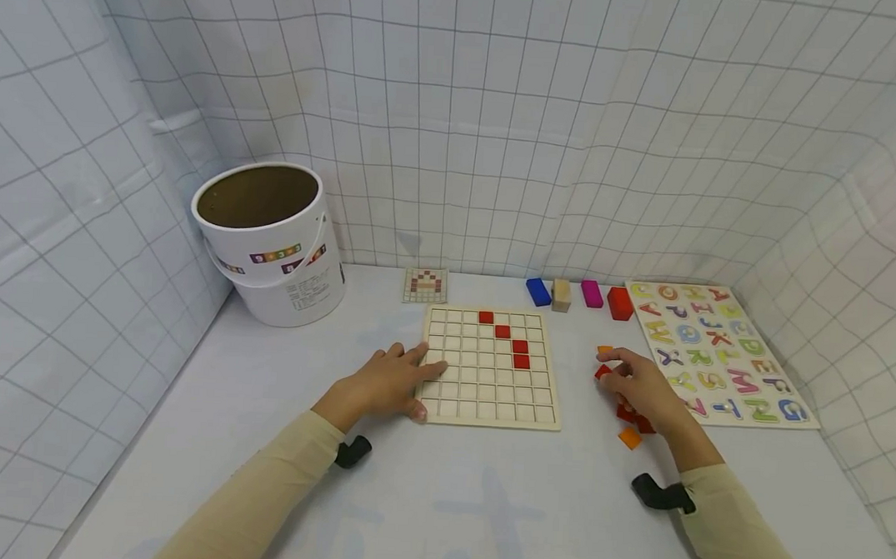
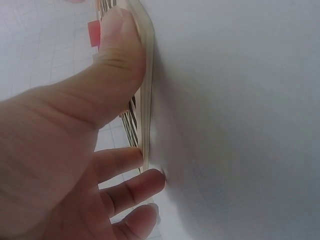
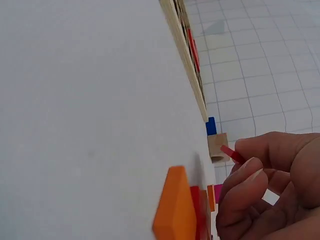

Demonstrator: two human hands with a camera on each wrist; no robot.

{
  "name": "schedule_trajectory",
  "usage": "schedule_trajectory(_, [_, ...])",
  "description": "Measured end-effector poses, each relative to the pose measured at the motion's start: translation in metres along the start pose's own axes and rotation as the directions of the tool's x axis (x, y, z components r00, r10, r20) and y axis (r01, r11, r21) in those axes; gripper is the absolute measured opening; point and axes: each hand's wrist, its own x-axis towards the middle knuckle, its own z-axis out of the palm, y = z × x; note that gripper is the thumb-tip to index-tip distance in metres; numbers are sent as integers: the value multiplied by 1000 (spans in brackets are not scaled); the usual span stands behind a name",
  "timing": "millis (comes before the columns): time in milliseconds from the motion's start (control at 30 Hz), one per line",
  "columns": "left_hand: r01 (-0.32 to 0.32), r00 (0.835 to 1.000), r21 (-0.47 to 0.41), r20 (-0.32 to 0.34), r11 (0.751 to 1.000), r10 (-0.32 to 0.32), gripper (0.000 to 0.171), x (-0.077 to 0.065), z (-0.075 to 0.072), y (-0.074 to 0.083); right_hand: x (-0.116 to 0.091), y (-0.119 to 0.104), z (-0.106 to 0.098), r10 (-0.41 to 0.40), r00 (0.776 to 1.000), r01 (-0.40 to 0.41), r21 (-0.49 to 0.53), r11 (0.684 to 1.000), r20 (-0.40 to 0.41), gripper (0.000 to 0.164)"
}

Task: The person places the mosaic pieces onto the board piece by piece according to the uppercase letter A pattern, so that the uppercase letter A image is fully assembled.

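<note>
A wooden grid board (image 1: 461, 409) lies flat mid-table, with several red square tiles in its cells, such as one red tile (image 1: 520, 347) on the right side. My left hand (image 1: 391, 383) rests on the board's left edge, fingers spread, the thumb at the near corner. Between thumb and fingertips my right hand (image 1: 642, 392) pinches a red tile (image 3: 233, 154), held above the table right of the board. Under and beside that hand lie loose red tiles (image 1: 645, 424) and an orange tile (image 1: 630, 438), partly hidden by the fingers.
A white bucket (image 1: 289, 298) stands at the back left. Behind the board lies a small pattern card (image 1: 425, 286). Blue (image 1: 538, 292), plain wood (image 1: 561, 295), magenta (image 1: 592, 293) and red blocks (image 1: 620, 304) line the back. An alphabet puzzle board (image 1: 772, 417) lies at right.
</note>
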Motion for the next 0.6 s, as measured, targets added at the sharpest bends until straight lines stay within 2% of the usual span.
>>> schedule_trajectory(100, [-6,1000,2,-4,1000,6,89,0,0,0,3,-3,2,3,1000,-7,111,994,31,40])
schedule_trajectory(267, [-3,1000,-3,-5,1000,3,90,0,0,0,10,-17,17,-24,995,4,213,977,93,44])
schedule_trajectory(433, [-11,1000,-9,-5,1000,11,89,0,-1,0,18,-36,43,-23,988,-15,241,970,154,42])
schedule_trajectory(600, [-7,1000,-12,1,1000,7,88,-1,-3,1,26,-47,66,-39,985,9,176,984,166,33])
